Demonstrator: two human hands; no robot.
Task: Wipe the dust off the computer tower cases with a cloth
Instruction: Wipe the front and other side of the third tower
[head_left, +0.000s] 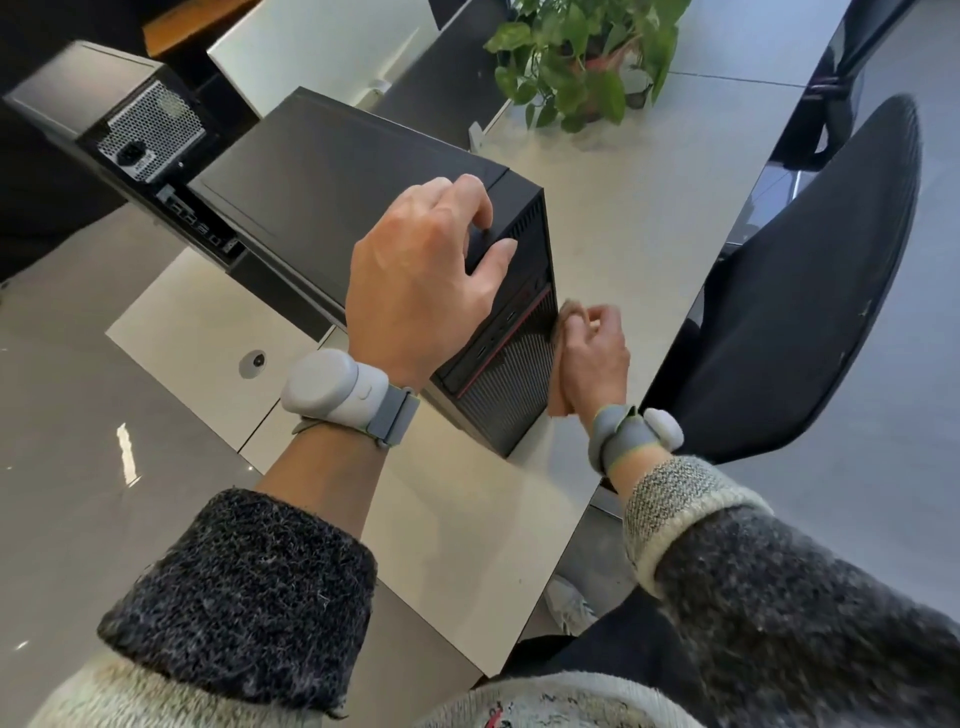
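Cloth at the right flank of the near tower, other hand steadying the top

A black computer tower (332, 197) stands upright on the pale worktop (623, 197), its ribbed front panel with a thin red line turned toward the person. The left hand (421, 275) sits on the tower's top at the front edge. Its fingers are bent down onto the top panel and the thumb hooks over the front rim, so it grips that corner of the case.

The right hand (595, 353) is lower, just beside the tower's right front edge, with its fingers curled around a tan cloth (558, 397). The cloth is bunched in the hand and touches the case's right side near the front corner. Part of it shows above the fingers and part hangs below the palm.

Each wrist carries a grey strap-on device, one on the left (332, 384) and one on the right (639, 431), above dark fuzzy sleeves.

A second computer tower (78, 88) stands behind and to the left of the first one, its rear facing the camera with a perforated power supply grille (150, 130) showing. The two cases stand close together; whether they touch cannot be told.

A leafy potted plant (582, 57) rests at the far end of the worktop, and a black chair (810, 291) stands at its right edge
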